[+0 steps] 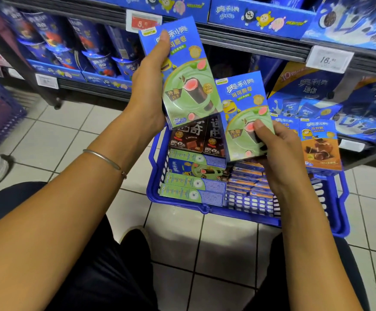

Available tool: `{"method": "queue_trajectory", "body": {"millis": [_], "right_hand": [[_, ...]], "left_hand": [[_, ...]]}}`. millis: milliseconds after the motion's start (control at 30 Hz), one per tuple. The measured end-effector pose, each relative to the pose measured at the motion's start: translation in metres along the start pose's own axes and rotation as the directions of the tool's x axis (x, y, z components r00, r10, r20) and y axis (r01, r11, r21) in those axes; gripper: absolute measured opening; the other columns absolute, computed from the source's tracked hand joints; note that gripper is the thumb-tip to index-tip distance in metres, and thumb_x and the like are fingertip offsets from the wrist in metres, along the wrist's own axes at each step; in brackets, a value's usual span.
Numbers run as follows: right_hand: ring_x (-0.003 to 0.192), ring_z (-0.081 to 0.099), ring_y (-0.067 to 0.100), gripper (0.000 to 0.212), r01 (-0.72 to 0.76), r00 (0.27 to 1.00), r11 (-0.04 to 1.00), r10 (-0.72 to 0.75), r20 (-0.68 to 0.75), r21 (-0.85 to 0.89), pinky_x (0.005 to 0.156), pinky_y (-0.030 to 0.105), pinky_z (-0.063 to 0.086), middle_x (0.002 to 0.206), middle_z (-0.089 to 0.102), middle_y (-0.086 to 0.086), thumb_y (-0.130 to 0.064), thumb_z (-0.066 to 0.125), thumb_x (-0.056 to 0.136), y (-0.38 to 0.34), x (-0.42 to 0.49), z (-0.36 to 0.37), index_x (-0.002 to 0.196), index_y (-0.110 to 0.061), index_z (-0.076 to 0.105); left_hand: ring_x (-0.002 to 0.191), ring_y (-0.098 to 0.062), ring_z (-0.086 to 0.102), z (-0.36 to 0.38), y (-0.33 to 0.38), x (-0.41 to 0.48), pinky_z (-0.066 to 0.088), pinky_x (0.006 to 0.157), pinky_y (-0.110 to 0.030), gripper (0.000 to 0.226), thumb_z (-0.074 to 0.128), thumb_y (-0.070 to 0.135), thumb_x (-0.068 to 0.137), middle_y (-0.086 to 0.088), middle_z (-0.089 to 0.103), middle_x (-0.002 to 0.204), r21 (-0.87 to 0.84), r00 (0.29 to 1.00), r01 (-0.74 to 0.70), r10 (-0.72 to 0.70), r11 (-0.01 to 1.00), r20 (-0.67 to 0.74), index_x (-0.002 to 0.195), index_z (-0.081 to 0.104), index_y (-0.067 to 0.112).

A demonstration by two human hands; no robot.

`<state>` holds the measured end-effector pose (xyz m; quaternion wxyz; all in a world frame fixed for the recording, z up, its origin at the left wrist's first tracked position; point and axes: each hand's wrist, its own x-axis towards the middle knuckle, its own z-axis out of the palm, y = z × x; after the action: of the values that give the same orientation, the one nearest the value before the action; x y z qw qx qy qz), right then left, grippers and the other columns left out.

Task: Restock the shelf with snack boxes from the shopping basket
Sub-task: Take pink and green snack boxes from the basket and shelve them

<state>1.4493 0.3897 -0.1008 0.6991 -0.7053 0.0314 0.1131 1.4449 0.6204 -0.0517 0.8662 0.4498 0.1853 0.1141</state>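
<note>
Snack boxes, two: upper box (182,70) in left fingers' (163,41) grip, lower box (243,102) in right fingers' (260,127) grip.

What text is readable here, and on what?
"16.90": price tag, upper right.
"奥利奥 可可脆卷", "外脆": lower green box, in right hand.
"外脆": upper green box, in left hand.
"奥利奥 迷你": blue carton, far right.
Print on boxes in basket, other tags: blurred.

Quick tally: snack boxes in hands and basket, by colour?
Green-and-blue cardboard snack boxes gripped: 2, one in the left hand, one in the right hand
Green-and-blue boxes lying in the blue plastic basket: 4
Dark brown chocolate boxes in basket: 2
Blue-edged stacked boxes: too packed to count
Total counted: 8
</note>
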Motion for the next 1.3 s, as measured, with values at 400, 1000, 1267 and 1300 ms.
{"method": "queue_trajectory", "body": {"millis": [400,1000,1267,1300], "right_hand": [[0.071,0.067,0.012,0.012,0.008,0.998,0.957,-0.027,0.063,0.291,0.050,0.025,0.048,0.087,0.074,-0.002,-0.021,0.063,0.096,-0.031,-0.012,0.015,0.106,-0.017,0.065],[0.080,0.068,0.008,0.030,0.020,1.000,0.981,-0.018,-0.013,0.195,0.054,0.022,0.050,0.099,0.073,0.000,-0.021,0.065,0.097,-0.031,-0.017,0.061,0.124,-0.013,0.057],[0.099,0.073,0.025,0.034,0.057,0.998,0.970,-0.064,0.025,0.237,0.069,0.034,0.057,0.109,0.076,0.009,-0.037,0.059,0.101,-0.026,-0.008,0.054,0.124,-0.013,0.061],[0.103,0.072,0.027,0.036,0.036,0.996,0.956,-0.057,0.063,0.290,0.078,0.038,0.058,0.110,0.076,0.008,-0.044,0.052,0.103,-0.021,-0.006,0.052,0.119,-0.015,0.065]], "left_hand": [[0.114,-0.042,0.072,0.003,-0.013,0.000,0.056,0.101,-0.061,0.059,0.059,0.053,0.103,-0.020,0.075,0.125,0.231,0.999,0.041,-0.039,0.972,-0.012,0.134,0.068,0.004],[0.112,-0.038,0.074,0.018,-0.030,-0.002,0.056,0.103,-0.056,0.104,0.027,0.090,0.086,-0.016,0.075,0.125,0.354,0.988,0.120,-0.146,0.927,0.048,0.140,0.063,0.008],[0.114,-0.045,0.071,0.018,-0.030,-0.008,0.057,0.097,-0.063,0.088,0.078,0.048,0.078,-0.030,0.061,0.139,0.213,0.990,0.066,-0.091,0.975,0.108,0.143,0.052,-0.005],[0.115,-0.048,0.070,0.017,-0.027,-0.008,0.056,0.099,-0.065,0.081,0.075,0.047,0.082,-0.033,0.062,0.138,0.199,0.991,0.050,-0.074,0.979,0.112,0.138,0.056,-0.008]]}}
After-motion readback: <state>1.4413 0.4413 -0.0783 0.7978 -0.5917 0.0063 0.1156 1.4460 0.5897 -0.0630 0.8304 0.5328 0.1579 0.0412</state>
